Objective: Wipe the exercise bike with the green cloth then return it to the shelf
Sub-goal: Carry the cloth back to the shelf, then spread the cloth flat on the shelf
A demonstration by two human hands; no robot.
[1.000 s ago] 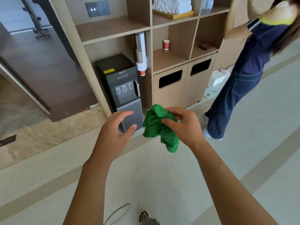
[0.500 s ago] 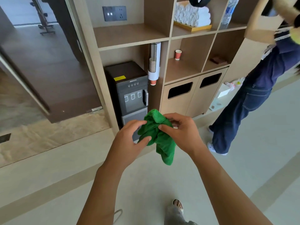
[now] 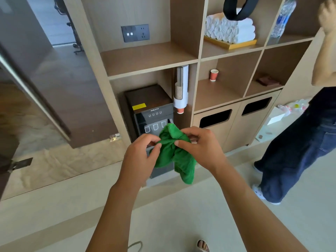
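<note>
Both hands, left hand [image 3: 140, 157] and right hand [image 3: 201, 148], pinch the bunched green cloth [image 3: 174, 153] between thumbs and fingers. It hangs before the shelf [image 3: 151, 57], above the floor [image 3: 54, 206]

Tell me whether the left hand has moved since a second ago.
Yes. The left hand closed rightward onto the green cloth, which it now pinches before the water dispenser.

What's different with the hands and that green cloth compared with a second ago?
The left hand, open and apart from the cloth a second ago, has moved in and now pinches the green cloth. The shelf unit looks nearer. The right hand grips the cloth throughout, and the red paper cup has stayed on its shelf.
</note>
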